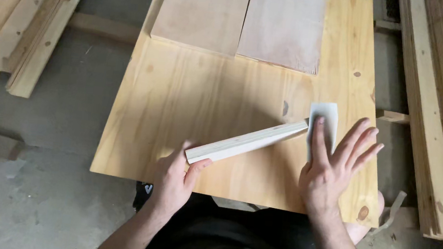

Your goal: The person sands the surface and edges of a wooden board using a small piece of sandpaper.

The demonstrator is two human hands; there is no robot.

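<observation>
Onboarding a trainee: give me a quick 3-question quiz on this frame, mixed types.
1. True or false: the left hand holds the plywood board on edge.
2. What lies under the right hand? A) sandpaper sheet B) hammer C) tape measure
3. How many flat panels lie at the far end of the pine tabletop?

Key: 1 true; 2 A, the sandpaper sheet; 3 two.

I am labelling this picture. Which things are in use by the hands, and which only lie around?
In use: left hand, board held on edge, right hand, sandpaper, table.
Lying around: two panels, lumber left, lumber right.
</observation>
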